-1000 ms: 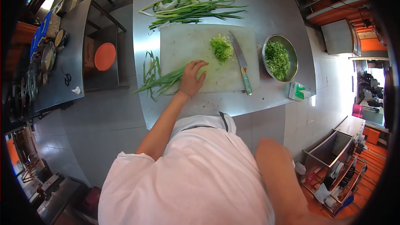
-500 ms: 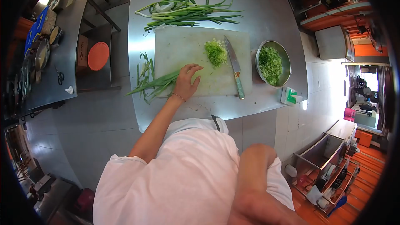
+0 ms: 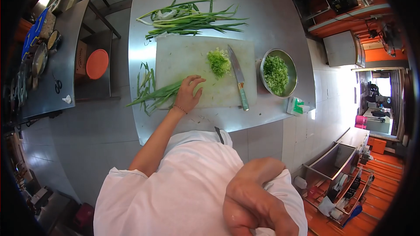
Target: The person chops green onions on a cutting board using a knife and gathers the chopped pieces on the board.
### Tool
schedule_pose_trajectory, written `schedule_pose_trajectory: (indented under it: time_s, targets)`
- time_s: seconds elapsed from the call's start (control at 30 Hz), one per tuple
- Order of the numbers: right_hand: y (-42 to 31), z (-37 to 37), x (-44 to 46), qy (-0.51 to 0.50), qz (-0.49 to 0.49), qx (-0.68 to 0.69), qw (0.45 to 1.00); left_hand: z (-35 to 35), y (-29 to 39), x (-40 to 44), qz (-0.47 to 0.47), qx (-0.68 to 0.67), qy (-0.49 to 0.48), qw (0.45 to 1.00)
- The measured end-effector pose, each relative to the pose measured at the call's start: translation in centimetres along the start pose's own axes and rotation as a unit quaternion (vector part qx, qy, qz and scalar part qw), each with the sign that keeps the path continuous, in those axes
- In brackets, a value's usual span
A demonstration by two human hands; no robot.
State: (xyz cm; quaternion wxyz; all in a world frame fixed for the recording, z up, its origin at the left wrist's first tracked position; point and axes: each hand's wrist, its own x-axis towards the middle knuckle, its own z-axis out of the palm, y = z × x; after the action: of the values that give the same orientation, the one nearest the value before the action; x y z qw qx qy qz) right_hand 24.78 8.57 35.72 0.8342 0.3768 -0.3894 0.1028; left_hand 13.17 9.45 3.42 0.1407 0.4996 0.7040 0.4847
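Steel is seen across the table [image 3: 280,22], and on it a pale board [image 3: 179,52] is laid. Under and beside the left hand [image 3: 187,98], green onions [image 3: 164,92] are spread, partly on the board, with tips past its edge. The left fingers are loosely bent and parted, not clenched; how firmly the stalks are pressed cannot be told. The right arm [image 3: 262,170] is folded against the shirt [image 3: 175,192]; its fingers cannot be made out.

The stalks should be judged light and limp, springy at the base, easily bruised, and slippery if damp. They are best held across the gathered width near the cut ends, with fingertips curled, since the leaves would splay if gripped by the tips. By the chopped pile [image 3: 218,62], the knife [image 3: 236,65] is laid untouched, handle towards the body; it is best taken there.
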Motion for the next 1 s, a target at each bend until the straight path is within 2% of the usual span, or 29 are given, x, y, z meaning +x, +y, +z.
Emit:
schedule_pose_trajectory:
  time_s: [0.23,0.37,0.43,0.5,0.53,0.63,0.7,0.77,0.83,0.93,1.0]
  targets:
    - [-3.2,-3.1,-1.8,-0.059,0.048,0.002,0.997,0.0,0.0,-0.2,-0.010,-0.012,-0.008,1.000]
    - [-5.4,-3.1,-1.5,-0.056,0.230,0.030,0.971,0.3,0.1,-0.4,-0.010,-0.013,-0.010,1.000]
    - [-5.4,-5.1,-2.7,-0.109,0.285,0.232,0.924,0.2,0.0,-0.4,-0.009,-0.011,-0.013,1.000]
    - [-4.1,-5.3,-3.5,-0.201,0.395,0.304,0.843,0.1,-0.3,-0.3,-0.007,-0.006,-0.005,1.000]
    - [-2.7,-3.4,-3.6,-0.260,0.479,0.269,0.795,0.3,-0.3,-0.3,-0.003,-0.006,-0.007,1.000]
    - [-2.5,0.5,-3.1,-0.101,0.712,0.366,0.591,0.4,-0.1,-0.1,-0.009,-0.008,-0.015,1.000]
    - [-0.5,2.5,-2.1,0.008,0.734,0.470,0.490,0.4,0.2,-0.3,-0.015,-0.012,-0.019,1.000]
    - [-0.2,4.5,-0.5,0.125,0.790,0.537,0.269,0.7,0.3,0.2,-0.007,-0.015,-0.020,1.000]
    - [-1.3,8.0,0.2,0.244,0.719,0.596,0.260,0.9,0.4,0.1,0.005,-0.014,-0.022,1.000]
    - [1.4,6.0,2.1,0.317,0.640,0.701,0.002,1.2,0.4,0.0,0.003,-0.022,-0.026,0.999]
    - [0.1,6.0,2.3,0.324,0.638,0.698,0.000,1.2,0.2,0.0,0.006,-0.024,-0.023,0.999]
